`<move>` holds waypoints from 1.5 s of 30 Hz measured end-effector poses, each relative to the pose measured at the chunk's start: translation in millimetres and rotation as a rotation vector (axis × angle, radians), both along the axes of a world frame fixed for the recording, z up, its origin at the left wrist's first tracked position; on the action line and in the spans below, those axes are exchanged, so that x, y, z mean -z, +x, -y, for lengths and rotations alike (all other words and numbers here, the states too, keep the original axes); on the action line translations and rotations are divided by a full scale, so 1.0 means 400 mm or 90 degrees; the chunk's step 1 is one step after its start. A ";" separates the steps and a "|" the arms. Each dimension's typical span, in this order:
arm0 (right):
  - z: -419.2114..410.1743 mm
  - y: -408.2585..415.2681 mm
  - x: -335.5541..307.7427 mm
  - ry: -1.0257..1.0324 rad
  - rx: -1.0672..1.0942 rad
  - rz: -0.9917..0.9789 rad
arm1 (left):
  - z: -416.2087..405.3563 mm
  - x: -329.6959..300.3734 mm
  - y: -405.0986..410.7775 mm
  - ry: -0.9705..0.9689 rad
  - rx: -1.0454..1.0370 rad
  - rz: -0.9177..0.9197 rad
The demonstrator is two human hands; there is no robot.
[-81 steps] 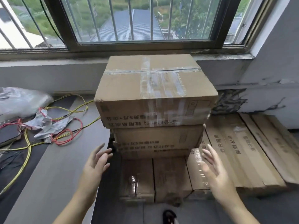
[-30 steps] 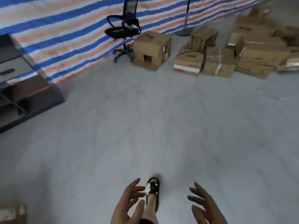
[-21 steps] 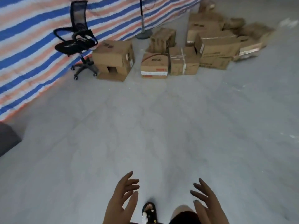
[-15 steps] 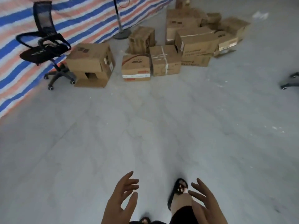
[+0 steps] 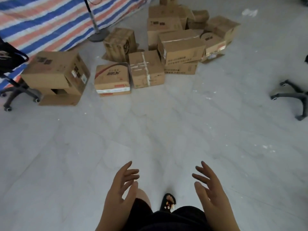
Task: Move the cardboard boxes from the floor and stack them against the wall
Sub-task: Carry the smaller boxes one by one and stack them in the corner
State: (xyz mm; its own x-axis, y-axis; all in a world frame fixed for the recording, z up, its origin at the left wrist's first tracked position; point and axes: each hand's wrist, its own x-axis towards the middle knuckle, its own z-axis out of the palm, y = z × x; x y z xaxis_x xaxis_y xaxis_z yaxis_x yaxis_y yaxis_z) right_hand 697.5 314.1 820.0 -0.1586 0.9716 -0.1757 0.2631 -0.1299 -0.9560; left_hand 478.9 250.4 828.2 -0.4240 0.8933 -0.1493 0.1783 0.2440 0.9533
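Note:
Several cardboard boxes lie on the grey floor ahead. A large box (image 5: 56, 70) sits at the left on a flatter one. A box with a red stripe (image 5: 112, 79) and a taped box (image 5: 145, 69) stand side by side in the middle. A long box (image 5: 181, 46) rests on another behind them, with more boxes (image 5: 218, 33) further back. My left hand (image 5: 121, 189) and my right hand (image 5: 210, 187) hover low in front of me, fingers spread, holding nothing, well short of the boxes.
A striped blue, white and orange tarp (image 5: 50, 19) hangs at the back left, with a stand's round base (image 5: 98, 36) before it. A black office chair (image 5: 11, 80) stands at the left edge. Another chair's wheeled base (image 5: 293, 97) is at the right. My sandalled foot (image 5: 168, 201) is below.
I have turned away from the stack under the window and walked across the floor. The boxes on the floor have come nearer and shifted toward the middle. Both hands stay empty.

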 end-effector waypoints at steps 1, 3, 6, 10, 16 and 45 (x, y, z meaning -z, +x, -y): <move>-0.049 0.002 0.002 -0.001 0.018 0.001 | -0.044 -0.001 -0.006 -0.002 -0.005 -0.002; -0.142 0.004 0.009 -0.011 0.058 0.000 | -0.134 0.000 -0.018 -0.008 -0.007 0.007; -0.282 -0.004 0.029 0.001 0.096 -0.003 | -0.287 0.021 -0.041 -0.005 -0.003 0.024; -0.480 -0.042 0.052 0.012 0.152 -0.005 | -0.519 0.037 -0.103 0.010 0.014 0.012; -0.808 -0.151 0.030 0.044 0.203 -0.010 | -0.920 -0.020 -0.236 0.041 0.030 0.006; -2.307 0.069 0.044 -0.042 0.152 0.028 | -2.281 0.037 -0.002 -0.069 -0.057 0.051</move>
State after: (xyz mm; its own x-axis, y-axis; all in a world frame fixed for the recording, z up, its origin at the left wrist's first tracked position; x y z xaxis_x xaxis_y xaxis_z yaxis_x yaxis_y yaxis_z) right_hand 724.9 1236.8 802.5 0.0835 0.9668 -0.2415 0.2589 -0.2551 -0.9316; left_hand 478.0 1162.9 813.4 -0.4847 0.8290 -0.2791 0.0760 0.3577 0.9307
